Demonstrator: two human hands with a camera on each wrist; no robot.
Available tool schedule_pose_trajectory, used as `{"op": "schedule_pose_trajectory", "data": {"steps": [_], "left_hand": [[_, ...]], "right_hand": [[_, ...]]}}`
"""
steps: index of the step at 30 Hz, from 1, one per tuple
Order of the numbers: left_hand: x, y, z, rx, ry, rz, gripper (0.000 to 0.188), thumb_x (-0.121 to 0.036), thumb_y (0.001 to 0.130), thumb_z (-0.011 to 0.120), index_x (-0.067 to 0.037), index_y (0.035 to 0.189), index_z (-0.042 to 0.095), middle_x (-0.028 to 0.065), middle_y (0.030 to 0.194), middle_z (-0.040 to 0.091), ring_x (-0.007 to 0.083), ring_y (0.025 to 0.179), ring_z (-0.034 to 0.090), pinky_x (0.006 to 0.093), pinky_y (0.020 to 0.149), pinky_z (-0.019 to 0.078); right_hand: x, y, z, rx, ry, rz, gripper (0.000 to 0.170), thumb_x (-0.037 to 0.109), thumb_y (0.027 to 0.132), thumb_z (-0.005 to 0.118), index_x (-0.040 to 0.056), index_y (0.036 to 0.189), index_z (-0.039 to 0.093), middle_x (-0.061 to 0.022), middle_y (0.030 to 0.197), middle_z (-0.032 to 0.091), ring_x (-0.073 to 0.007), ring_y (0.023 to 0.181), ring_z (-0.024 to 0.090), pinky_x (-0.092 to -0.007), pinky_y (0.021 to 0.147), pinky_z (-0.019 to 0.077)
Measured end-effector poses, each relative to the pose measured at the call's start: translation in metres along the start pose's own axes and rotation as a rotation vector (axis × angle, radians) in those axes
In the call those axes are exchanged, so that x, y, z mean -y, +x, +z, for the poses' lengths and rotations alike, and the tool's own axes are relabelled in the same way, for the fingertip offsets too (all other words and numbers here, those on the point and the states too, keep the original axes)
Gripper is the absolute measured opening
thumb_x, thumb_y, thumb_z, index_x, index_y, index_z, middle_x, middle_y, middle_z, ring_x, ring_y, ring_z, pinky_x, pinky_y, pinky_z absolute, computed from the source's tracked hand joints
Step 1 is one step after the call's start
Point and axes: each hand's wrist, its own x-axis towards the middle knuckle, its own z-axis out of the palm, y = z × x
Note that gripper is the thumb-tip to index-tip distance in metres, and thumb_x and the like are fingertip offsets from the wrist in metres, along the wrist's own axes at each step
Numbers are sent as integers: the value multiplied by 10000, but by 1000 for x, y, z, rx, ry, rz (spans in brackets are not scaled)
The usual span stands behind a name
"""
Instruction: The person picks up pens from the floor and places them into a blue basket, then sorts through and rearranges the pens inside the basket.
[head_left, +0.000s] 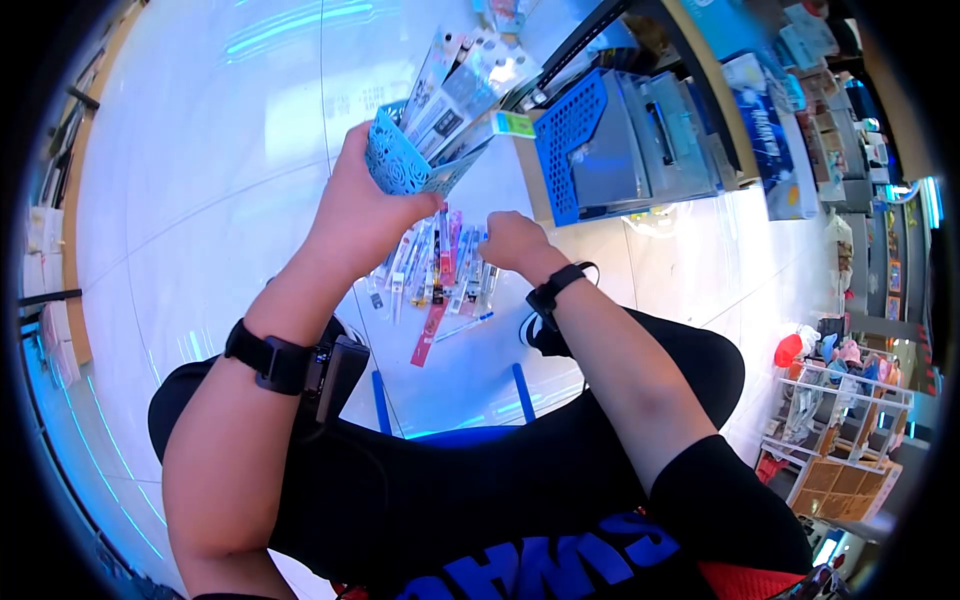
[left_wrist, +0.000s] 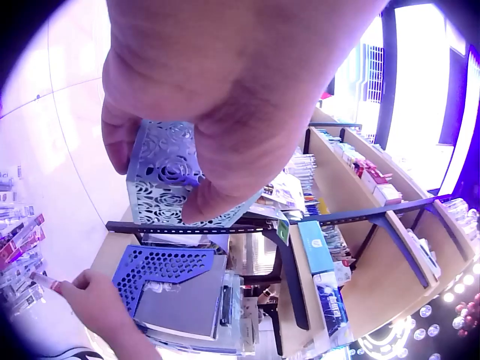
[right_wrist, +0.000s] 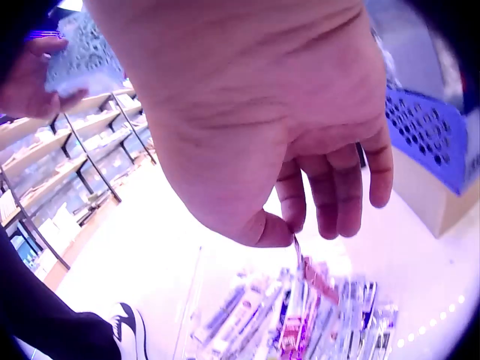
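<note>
My left hand (head_left: 352, 212) grips a light blue basket (head_left: 396, 160) with rose-shaped cut-outs and holds it tilted above the floor. Flat clear and white packages (head_left: 452, 112) stick out of its top. In the left wrist view, fingers and thumb wrap round the basket wall. My right hand (head_left: 516, 244) is low over a pile of slim stationery packets (head_left: 447, 255) on the floor. Between its thumb and index finger it pinches the end of a slim, clear-and-pink packet (left_wrist: 46, 282), while the other fingers hang loosely.
A blue perforated file holder (head_left: 572, 150) with grey folders stands on a low wooden shelf to the right. A red strip-shaped packet (head_left: 430, 335) and a pen-like item (head_left: 465, 326) lie at the pile's near side. Farther right is a white rack (head_left: 840, 400).
</note>
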Motion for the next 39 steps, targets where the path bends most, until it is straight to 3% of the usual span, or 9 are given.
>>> {"op": "schedule_pose_trajectory", "data": {"steps": [7,14,16,19,22,24,27,32,39], "left_hand": [[17,10,1,-2,11,-44,957,-91,764,924,22,1573,425,225,1360,667,311,1221,711,414,996,606],[22,2,5,49,75,-42,978,-108,760,936,23,1581,421,229,1394,655,348,1242,706,423,1060,586],[28,-2,9,45,261,-46,981,-105,754,941,26,1578,427,228,1385,669,365,1272,696,435,1103,564],[9,-11,15,176,181,-133,1005,-98,760,951,12,1601,413,212,1406,669,335,1311,668,418,1136,527],[5,-24,25,265,150,-202,1011,-89,785,948,-1,1625,393,180,1405,675,289,1307,662,397,1106,533],[4,-38,31,403,-54,-377,1034,-94,787,956,-7,1645,385,166,1416,668,298,1299,665,397,1105,534],[-4,-54,43,526,-51,-410,1116,-125,790,967,12,1693,324,196,1492,634,327,1369,624,405,1180,478],[-18,-70,53,637,27,-532,1196,-256,787,972,80,1695,271,269,1521,598,368,1419,603,404,1243,429],[-13,-89,60,621,99,-470,1209,-233,822,966,18,1736,216,275,1555,562,371,1455,568,430,1247,434]], "right_hand": [[54,-90,-154,92,-10,-316,233,246,886,828,43,905,715,-196,965,766,-395,914,747,-487,794,587],[72,-198,-241,9,175,-521,51,36,928,705,16,971,724,-168,911,733,-350,847,724,-435,734,564],[66,-214,-252,-41,256,-607,118,17,940,663,9,1015,754,-171,921,732,-355,865,725,-443,742,565],[48,-225,-268,-129,496,-713,227,-14,939,616,-13,1039,819,-119,920,707,-244,835,682,-359,735,528],[25,-222,-280,-122,630,-679,279,-48,909,607,-19,1072,831,-98,930,699,-201,839,655,-329,741,505],[15,-215,-279,-117,672,-695,245,-59,926,661,-30,1090,840,-71,959,693,-147,847,629,-293,741,480],[6,-210,-280,-86,791,-560,167,19,966,817,-44,1119,840,-43,989,688,-100,889,642,-251,764,494],[-1,-211,-275,-73,879,-485,179,-12,964,806,-42,1137,837,-57,1035,721,-112,937,727,-240,825,574],[-14,-210,-283,36,848,-354,182,-16,958,804,-28,1135,844,-64,984,782,-111,835,758,-243,778,592]]}}
